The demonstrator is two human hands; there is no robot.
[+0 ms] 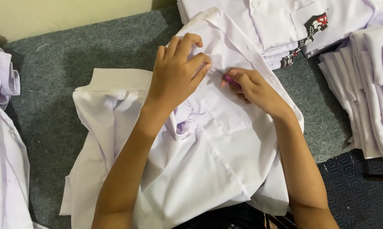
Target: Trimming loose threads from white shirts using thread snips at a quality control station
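Observation:
A white shirt (208,140) lies spread and rumpled on a grey carpet (81,55) in front of me. My left hand (176,70) rests on its upper part, fingers bent and pinching the cloth near the placket. Just to the right, my right hand (253,87) presses on the same cloth and holds a small pink-purple object (230,79) between its fingertips; what that object is I cannot tell. The two hands nearly touch.
A stack of folded white shirts with dark printed pocket badges (293,25) sits at the top. More folded white garments (365,89) are piled at the right, and loose white cloth (2,140) lies at the left. A dark patterned mat (361,191) shows at bottom right.

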